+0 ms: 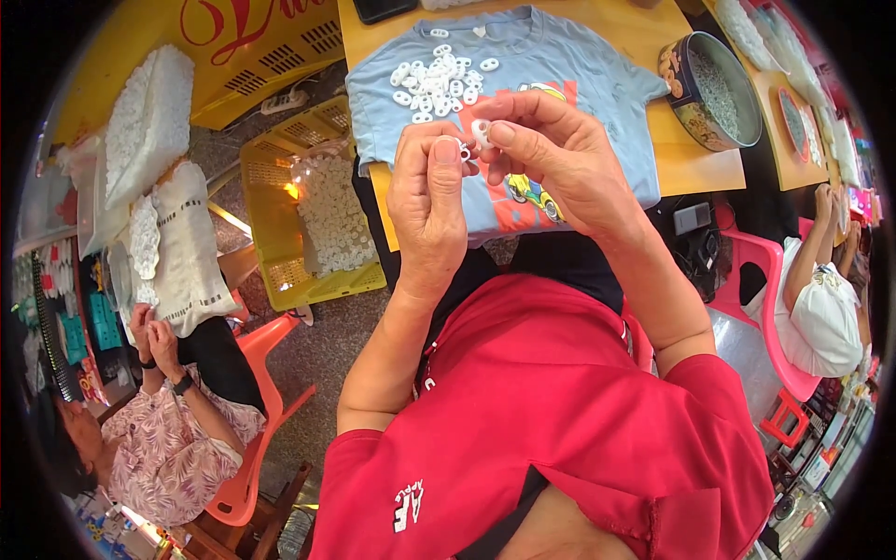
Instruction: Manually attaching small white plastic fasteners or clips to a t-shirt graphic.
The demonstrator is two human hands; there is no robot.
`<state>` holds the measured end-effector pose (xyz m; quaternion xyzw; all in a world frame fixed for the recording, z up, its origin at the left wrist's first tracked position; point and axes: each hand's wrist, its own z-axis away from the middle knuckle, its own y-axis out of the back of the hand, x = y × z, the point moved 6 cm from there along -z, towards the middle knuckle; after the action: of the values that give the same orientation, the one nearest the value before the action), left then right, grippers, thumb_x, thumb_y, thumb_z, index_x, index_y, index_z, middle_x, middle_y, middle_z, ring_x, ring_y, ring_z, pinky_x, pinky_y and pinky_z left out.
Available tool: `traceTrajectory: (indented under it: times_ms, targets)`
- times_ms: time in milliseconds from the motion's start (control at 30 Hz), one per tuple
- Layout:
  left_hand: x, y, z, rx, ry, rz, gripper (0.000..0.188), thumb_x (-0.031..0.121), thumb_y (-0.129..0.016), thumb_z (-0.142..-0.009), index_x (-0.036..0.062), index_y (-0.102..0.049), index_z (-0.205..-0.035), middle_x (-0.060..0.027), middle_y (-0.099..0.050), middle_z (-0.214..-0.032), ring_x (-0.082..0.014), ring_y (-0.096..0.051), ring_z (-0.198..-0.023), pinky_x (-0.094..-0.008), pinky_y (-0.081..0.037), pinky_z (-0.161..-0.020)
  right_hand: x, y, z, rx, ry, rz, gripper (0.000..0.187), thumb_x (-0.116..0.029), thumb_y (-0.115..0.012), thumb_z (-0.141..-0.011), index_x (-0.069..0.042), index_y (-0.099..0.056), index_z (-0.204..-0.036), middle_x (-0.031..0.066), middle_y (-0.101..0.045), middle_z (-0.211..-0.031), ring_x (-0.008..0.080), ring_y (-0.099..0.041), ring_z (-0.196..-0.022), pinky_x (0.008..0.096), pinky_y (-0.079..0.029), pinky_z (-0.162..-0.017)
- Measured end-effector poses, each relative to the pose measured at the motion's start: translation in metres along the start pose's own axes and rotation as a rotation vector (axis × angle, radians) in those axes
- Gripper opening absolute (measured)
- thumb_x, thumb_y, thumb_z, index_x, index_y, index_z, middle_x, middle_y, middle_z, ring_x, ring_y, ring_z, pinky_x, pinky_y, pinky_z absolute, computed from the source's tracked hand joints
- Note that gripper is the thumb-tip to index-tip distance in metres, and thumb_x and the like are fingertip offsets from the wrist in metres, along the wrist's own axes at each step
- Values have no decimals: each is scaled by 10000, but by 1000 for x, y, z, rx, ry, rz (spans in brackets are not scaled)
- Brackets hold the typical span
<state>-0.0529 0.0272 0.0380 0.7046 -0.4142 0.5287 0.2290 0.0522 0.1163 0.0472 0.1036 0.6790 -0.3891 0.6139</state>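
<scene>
My left hand (431, 187) pinches a small white piece (464, 149) with a round hole in it, between thumb and fingers. Close beside it, my right hand (560, 154) grips a white plastic piece (483, 133) between thumb and forefinger. The fingertips nearly meet, and whether the two pieces touch I cannot tell. Both hands are over a light blue T-shirt (607, 84) with a colourful print, spread on the table. Just beyond my left hand lies a loose pile of white oval pieces (439, 84) with two holes each.
A round tin (681, 89) of small grey parts stands right on the wooden table (700, 173). On the floor at left is a yellow crate (280, 280) with a clear bag of white pieces (331, 210). Other people sit left and right on red (261, 411) and pink chairs (770, 289).
</scene>
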Motion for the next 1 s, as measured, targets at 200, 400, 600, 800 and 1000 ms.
traceTrajectory:
  times_ms: [200, 400, 600, 800, 1000]
  targets:
    - [-2, 0, 0, -4, -6, -2, 198, 129, -451, -1019, 1, -542, -898, -44, -535, -955, -79, -493, -769, -227, -449, -674, -2, -2, 1, -10, -10, -10, 221, -107, -613, -941, 10, -624, -1128, 78, -640, -940, 141, -614, -777, 278, -525, -700]
    - [-4, 0, 0, -9, -2, 6, 199, 130, -452, -1019, 2, -540, -895, -40, -532, -945, -80, -490, -760, -229, -439, -676, -1, 0, 0, -14, 17, 30, 222, -107, -614, -940, 13, -624, -1127, 77, -632, -913, 142, -613, -770, 285, -524, -703]
    - [-7, 0, 0, -13, 8, 35, 198, 126, -453, -1018, -2, -538, -893, -41, -534, -947, -81, -490, -759, -230, -438, -672, -3, -1, 0, -18, 25, 45, 223, -108, -616, -939, 16, -624, -1123, 78, -632, -903, 141, -613, -769, 282, -519, -699]
    - [-6, -2, -1, -13, 10, 36, 195, 123, -454, -1017, -4, -544, -900, -46, -539, -955, -83, -494, -763, -229, -441, -677, -3, 0, 0, -20, 16, 45, 228, -109, -613, -940, 17, -620, -1131, 79, -631, -929, 141, -614, -771, 280, -523, -702]
    - [-2, -3, -2, -15, 12, 7, 189, 118, -455, -1016, -4, -549, -907, -46, -541, -961, -79, -499, -774, -221, -443, -685, -3, 2, 0, -1, 10, 41, 217, -108, -607, -945, 8, -620, -1128, 81, -635, -974, 141, -618, -784, 276, -528, -703]
